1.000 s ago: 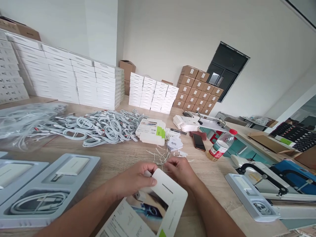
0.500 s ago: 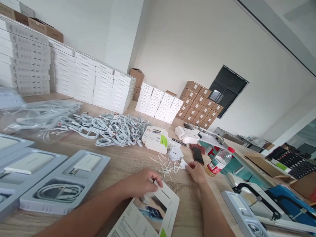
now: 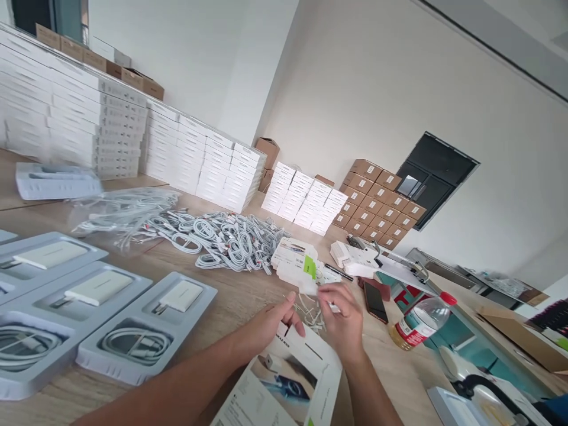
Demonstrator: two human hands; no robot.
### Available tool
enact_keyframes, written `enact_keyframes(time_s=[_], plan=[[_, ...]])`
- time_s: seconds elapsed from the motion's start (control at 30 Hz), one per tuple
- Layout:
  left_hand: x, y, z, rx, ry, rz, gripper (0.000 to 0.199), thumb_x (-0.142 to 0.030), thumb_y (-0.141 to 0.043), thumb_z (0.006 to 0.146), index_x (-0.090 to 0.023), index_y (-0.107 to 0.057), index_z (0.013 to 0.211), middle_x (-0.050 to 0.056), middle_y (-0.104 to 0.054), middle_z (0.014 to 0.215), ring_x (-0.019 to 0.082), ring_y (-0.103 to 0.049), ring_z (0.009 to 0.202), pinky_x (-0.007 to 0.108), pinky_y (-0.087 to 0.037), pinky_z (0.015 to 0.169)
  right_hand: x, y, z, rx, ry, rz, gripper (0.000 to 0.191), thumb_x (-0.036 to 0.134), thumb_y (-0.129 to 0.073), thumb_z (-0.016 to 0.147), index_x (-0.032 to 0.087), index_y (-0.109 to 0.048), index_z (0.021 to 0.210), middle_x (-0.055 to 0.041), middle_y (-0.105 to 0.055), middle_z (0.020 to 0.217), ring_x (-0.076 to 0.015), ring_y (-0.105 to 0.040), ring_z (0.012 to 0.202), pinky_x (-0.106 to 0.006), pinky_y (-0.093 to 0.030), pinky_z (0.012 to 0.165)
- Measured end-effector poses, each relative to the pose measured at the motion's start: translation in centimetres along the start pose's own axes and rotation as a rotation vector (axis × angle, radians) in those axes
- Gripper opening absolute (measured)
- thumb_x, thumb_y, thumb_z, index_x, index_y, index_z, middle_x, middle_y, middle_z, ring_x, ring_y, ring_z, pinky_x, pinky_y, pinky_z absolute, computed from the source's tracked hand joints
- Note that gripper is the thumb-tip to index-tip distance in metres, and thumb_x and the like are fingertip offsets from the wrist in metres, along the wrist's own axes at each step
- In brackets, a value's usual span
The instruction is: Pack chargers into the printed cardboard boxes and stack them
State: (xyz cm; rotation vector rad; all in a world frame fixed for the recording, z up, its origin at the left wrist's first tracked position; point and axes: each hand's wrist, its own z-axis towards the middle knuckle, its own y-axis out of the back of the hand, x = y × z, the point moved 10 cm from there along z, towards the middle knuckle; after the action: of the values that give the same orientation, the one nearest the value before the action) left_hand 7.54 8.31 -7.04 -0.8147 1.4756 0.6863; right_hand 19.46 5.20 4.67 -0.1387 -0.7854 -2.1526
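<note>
**Printed box [image 3: 284,387] gripped on the left, fine work beside its upper end on the right**

The left hand [image 3: 271,324] held the printed box by its upper end, thumb and fingers closed on the edge, the box tilted below them with its picture side up; the right hand [image 3: 347,324] was just beyond the box's upper right corner, its fingers curled narrow, and a small pale bit showed among them, though whether they gripped it I could not tell; thin pale strips [image 3: 311,313] lay on the table just beyond the box.

The step in hand seemed to be handling at that upper end, one side steadying and the other doing the fine work; whether the end was open could not be made out; the next move, in my judgement, called for a firm left grip without crushing the card, and for right fingertips kept narrow and clear of the strips.

Farther beyond the box lay a second carton [image 3: 290,253] with a green band and, behind it, heaped cables [image 3: 233,239]; left of the box sat a tray [image 3: 195,313] with a charger and coiled cable; to its right lay a phone [image 3: 375,303] and stood a bottle [image 3: 423,322].
</note>
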Motion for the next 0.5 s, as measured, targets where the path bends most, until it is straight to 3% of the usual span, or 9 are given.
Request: enact_keyframes(time_s=[0.2, 0.33, 0.5], plan=[[-0.9, -0.3, -0.2, 0.014, -0.059, 0.163, 0.050, -0.059, -0.048, 0.087, -0.016, -0.068, 0.073, -0.005, -0.039, 0.060, 0.011, -0.036, 0.057, 0.024, -0.025, 0.054, 2.6, 0.1, -2.2, 0.032, 0.217, 0.022, 0.024, 0.005, -0.059, 0.086, 0.026, -0.070, 0.090, -0.0058, -0.071, 0.094, -0.0202, -0.064, 0.087, -0.037, -0.054, 0.075], [-1.0, -0.3, -0.5, 0.001, -0.006, 0.140, 0.042, -0.055, -0.049, 0.086, -0.018, -0.064, 0.072, -0.005, -0.037, 0.059, 0.011, -0.033, 0.055, 0.025, -0.023, 0.052, 2.1, 0.4, -1.8, 0.028, 0.200, 0.022, 0.024, 0.003, -0.059, 0.086, 0.025, -0.069, 0.088, -0.0056, -0.071, 0.095, -0.0193, -0.065, 0.088, -0.036, -0.054, 0.076], [-1.3, -0.2, -0.4, 0.012, -0.032, 0.014, 0.039, -0.053, -0.054, 0.081, -0.017, -0.066, 0.070, -0.003, -0.050, 0.067, 0.013, -0.042, 0.061, 0.026, -0.030, 0.058, 1.7, 0.6, -1.7, -0.001, 0.163, 0.075, 0.027, 0.002, -0.058, 0.087, 0.026, -0.069, 0.091, -0.0052, -0.072, 0.098, -0.0187, -0.066, 0.090, -0.036, -0.055, 0.078]])
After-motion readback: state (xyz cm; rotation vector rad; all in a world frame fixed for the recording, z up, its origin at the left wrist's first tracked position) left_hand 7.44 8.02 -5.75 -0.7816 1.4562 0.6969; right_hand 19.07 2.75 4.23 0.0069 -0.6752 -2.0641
